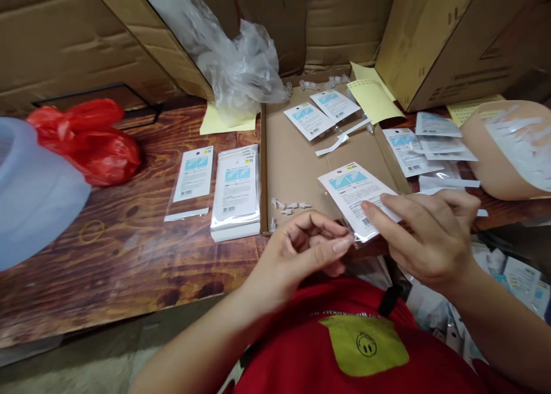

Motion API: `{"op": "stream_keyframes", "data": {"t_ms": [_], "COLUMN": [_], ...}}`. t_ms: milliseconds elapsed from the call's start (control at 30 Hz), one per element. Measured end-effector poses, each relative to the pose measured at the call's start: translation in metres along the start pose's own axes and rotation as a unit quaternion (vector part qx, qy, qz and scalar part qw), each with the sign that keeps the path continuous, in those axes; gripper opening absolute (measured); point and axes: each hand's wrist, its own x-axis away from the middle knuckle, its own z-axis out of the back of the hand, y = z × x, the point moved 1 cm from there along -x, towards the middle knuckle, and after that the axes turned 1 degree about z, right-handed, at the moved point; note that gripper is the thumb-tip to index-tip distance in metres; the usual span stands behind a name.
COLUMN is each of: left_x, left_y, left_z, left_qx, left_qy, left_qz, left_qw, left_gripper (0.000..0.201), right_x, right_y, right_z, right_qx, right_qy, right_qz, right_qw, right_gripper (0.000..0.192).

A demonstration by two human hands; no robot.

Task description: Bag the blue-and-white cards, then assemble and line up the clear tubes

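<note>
A small clear packet with a white and blue card is held over a flat cardboard sheet. My right hand grips its lower right side, fingers laid across the card. My left hand pinches the packet's lower open end between thumb and fingers. Several tiny clear plastic pieces lie on the cardboard just left of my left hand.
A stack of packets and a single packet lie on the wooden table. More packets and yellow sheets sit farther back. A red bag, clear plastic bag, cardboard boxes and a pale tub surround the area.
</note>
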Motion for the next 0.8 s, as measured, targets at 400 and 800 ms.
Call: {"op": "stream_keyframes", "data": {"t_ms": [400,800], "left_x": [-0.019,-0.026], "left_y": [0.087,0.089], "left_z": [-0.006,-0.015], "left_qx": [-0.470,-0.375], "left_qy": [-0.113,-0.116], "left_qz": [-0.192,0.048], "left_qw": [0.854,0.918], "left_gripper": [0.018,0.011], "right_x": [-0.014,-0.032], "right_y": [0.002,0.010], "right_z": [0.034,0.046], "right_qx": [-0.553,-0.633], "right_qy": [-0.086,-0.133], "right_qz": [-0.365,-0.417], "right_qw": [0.744,0.638], "right_gripper": [0.019,0.028]}}
